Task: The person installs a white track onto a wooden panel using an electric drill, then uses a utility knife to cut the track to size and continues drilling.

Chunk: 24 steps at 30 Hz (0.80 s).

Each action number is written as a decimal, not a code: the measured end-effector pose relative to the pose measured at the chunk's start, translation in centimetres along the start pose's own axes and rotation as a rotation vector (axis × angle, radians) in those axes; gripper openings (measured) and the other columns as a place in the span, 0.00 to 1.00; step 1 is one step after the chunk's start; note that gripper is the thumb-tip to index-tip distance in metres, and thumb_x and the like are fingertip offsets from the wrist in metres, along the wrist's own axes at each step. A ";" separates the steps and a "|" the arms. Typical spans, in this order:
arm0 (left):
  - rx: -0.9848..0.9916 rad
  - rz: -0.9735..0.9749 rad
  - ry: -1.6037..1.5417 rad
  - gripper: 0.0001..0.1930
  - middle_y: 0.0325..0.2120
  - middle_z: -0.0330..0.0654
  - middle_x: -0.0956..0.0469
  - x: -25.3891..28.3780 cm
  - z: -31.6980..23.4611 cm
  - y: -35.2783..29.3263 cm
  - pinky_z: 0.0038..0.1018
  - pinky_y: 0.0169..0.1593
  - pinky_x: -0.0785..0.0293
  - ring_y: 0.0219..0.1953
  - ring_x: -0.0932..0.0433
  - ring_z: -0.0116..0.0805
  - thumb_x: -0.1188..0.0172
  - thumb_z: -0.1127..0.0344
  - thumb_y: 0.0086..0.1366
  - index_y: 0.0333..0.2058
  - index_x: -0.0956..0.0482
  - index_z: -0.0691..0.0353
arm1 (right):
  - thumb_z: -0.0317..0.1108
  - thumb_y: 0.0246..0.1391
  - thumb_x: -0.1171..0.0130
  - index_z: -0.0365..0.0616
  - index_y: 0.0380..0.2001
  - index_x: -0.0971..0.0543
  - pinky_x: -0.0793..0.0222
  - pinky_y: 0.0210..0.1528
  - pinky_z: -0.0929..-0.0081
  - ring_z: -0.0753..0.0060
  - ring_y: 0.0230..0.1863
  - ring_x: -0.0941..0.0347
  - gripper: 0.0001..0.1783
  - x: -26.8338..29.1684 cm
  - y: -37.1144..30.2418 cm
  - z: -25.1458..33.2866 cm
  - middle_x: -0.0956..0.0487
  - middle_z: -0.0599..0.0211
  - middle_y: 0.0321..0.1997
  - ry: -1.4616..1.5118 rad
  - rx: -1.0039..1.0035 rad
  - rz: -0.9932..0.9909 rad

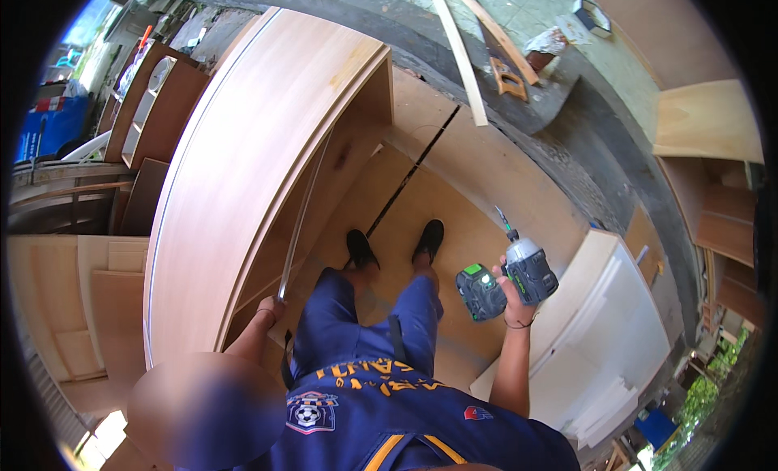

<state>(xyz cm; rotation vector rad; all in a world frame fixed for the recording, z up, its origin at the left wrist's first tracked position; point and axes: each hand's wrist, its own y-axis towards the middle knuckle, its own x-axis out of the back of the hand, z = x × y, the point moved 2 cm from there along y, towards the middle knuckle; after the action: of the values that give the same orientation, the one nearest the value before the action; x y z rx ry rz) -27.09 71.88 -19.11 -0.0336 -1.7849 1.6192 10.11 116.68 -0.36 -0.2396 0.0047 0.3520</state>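
My right hand (519, 302) is wrapped round the grip of a dark grey and black cordless driver (528, 270) with green accents. Its bit (504, 220) points up and away from me, into the air. My left hand (271, 309) is closed on the near end of a long, thin silver metal strip (299, 228). The strip runs away from me along the open side of a large pale wood-grain cabinet (255, 139), its far end near the cabinet's inner edge. Whether it touches the cabinet there I cannot tell.
I stand on a brown board (446, 203) with a dark slot across it. A white-faced panel (596, 333) rises at my right. Farther off lie a handsaw (508, 79) and wooden strips (459, 53). Other cabinets (725, 203) stand at right. A blurred shape covers the lower left.
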 end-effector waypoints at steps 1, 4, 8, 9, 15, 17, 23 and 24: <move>0.075 -0.011 0.007 0.19 0.39 0.52 0.23 -0.1 0.9 1.3 0.40 0.46 0.29 0.45 0.25 0.48 0.50 0.54 0.59 0.38 0.21 0.64 | 0.20 0.44 0.43 0.37 0.47 0.30 0.31 0.45 0.72 0.67 0.42 0.26 0.22 0.1 3.0 -1.5 0.24 0.58 0.43 -0.046 -0.001 0.063; 0.204 -0.085 0.049 0.16 0.39 0.53 0.23 -0.5 3.0 4.3 0.40 0.46 0.28 0.44 0.24 0.49 0.49 0.57 0.59 0.38 0.22 0.64 | 0.25 0.44 0.39 0.39 0.40 0.25 0.33 0.48 0.70 0.68 0.42 0.27 0.16 0.1 9.9 -7.5 0.22 0.64 0.39 -0.256 0.117 0.170; 0.330 -0.208 0.099 0.13 0.37 0.56 0.23 -0.2 1.8 8.5 0.40 0.46 0.27 0.43 0.24 0.52 0.49 0.61 0.60 0.37 0.25 0.63 | 0.31 0.42 0.35 0.41 0.38 0.24 0.34 0.45 0.68 0.65 0.39 0.27 0.17 0.1 18.4 -16.3 0.22 0.64 0.37 -0.408 0.219 0.206; 0.348 -0.197 0.106 0.12 0.37 0.56 0.24 0.2 -0.1 9.2 0.40 0.46 0.27 0.42 0.24 0.53 0.50 0.63 0.60 0.38 0.27 0.64 | 0.31 0.42 0.35 0.40 0.38 0.24 0.34 0.45 0.68 0.65 0.39 0.27 0.17 0.7 19.7 -18.4 0.22 0.64 0.37 -0.419 0.190 0.218; 0.373 -0.305 0.167 0.10 0.36 0.57 0.25 -0.6 3.1 14.4 0.41 0.44 0.29 0.41 0.26 0.54 0.51 0.66 0.59 0.37 0.28 0.66 | 0.26 0.48 0.42 0.39 0.48 0.29 0.33 0.48 0.72 0.69 0.44 0.27 0.22 -0.1 24.8 -30.5 0.23 0.63 0.44 -0.344 0.192 0.306; 0.278 -0.332 0.321 0.11 0.36 0.56 0.26 -1.9 6.4 16.0 0.41 0.44 0.29 0.41 0.26 0.54 0.51 0.67 0.59 0.37 0.29 0.66 | 0.26 0.47 0.42 0.39 0.49 0.30 0.33 0.48 0.70 0.69 0.45 0.27 0.22 -0.6 25.4 -34.7 0.24 0.62 0.45 -0.297 0.163 0.300; 0.444 -0.389 0.106 0.10 0.36 0.53 0.28 0.3 5.5 22.9 0.41 0.44 0.29 0.42 0.26 0.49 0.52 0.69 0.62 0.40 0.31 0.65 | 0.28 0.47 0.41 0.39 0.50 0.31 0.33 0.48 0.69 0.68 0.43 0.27 0.25 0.0 27.9 -43.1 0.25 0.62 0.46 -0.176 0.243 0.150; 0.494 -0.404 0.076 0.10 0.36 0.53 0.28 0.8 6.3 23.7 0.41 0.44 0.29 0.42 0.26 0.48 0.52 0.68 0.62 0.41 0.32 0.64 | 0.28 0.47 0.41 0.39 0.50 0.30 0.33 0.48 0.69 0.68 0.43 0.27 0.24 -0.4 28.2 -43.7 0.25 0.62 0.46 -0.122 0.208 0.126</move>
<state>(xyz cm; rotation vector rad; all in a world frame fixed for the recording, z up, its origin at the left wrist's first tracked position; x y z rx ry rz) -41.11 71.84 -39.23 0.4570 -1.1961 1.6787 1.75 132.04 -49.33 -0.0110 -0.0639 0.4879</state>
